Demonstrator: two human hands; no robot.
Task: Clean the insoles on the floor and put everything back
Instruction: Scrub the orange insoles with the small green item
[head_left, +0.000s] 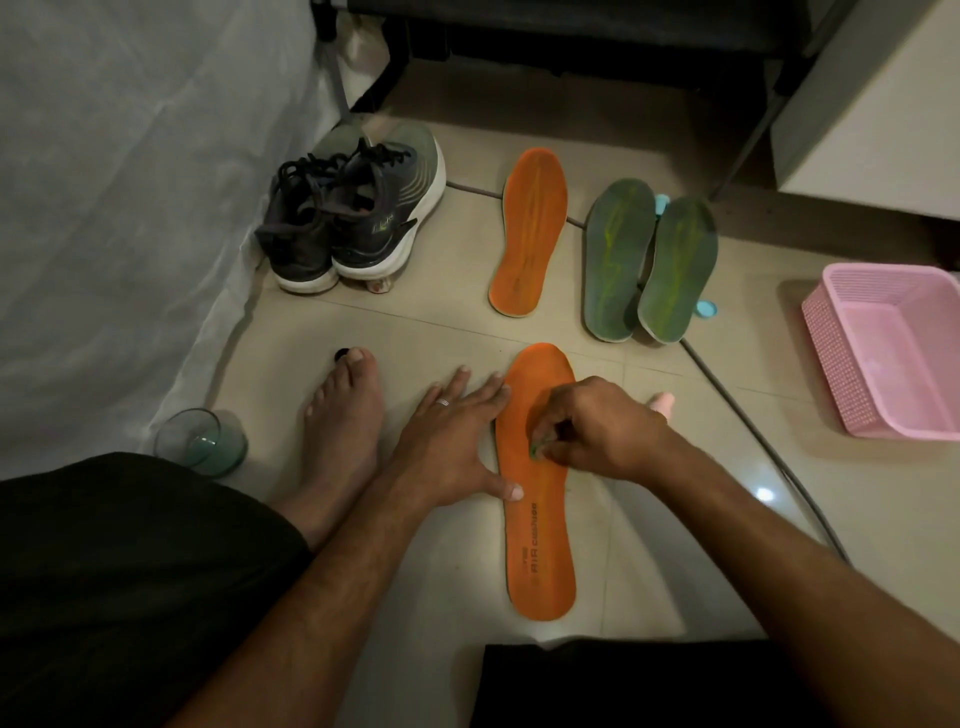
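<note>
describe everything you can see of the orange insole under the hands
The near orange insole lies flat on the tiled floor, printed side up, toe end pointing away from the person. It looks like thin foam with a paler edge and dark lettering near the heel. The left hand presses its left edge with straight fingers and thumb. The right hand pinches a small green item against its middle; what that item is cannot be told.

I saw two orange insoles, the near one printed with dark lettering, the other beyond it. Right of that far one lay two green insoles streaked yellow-green, and further right a pink lattice-patterned basket. Left of it stood dark grey sneakers with white soles.
</note>
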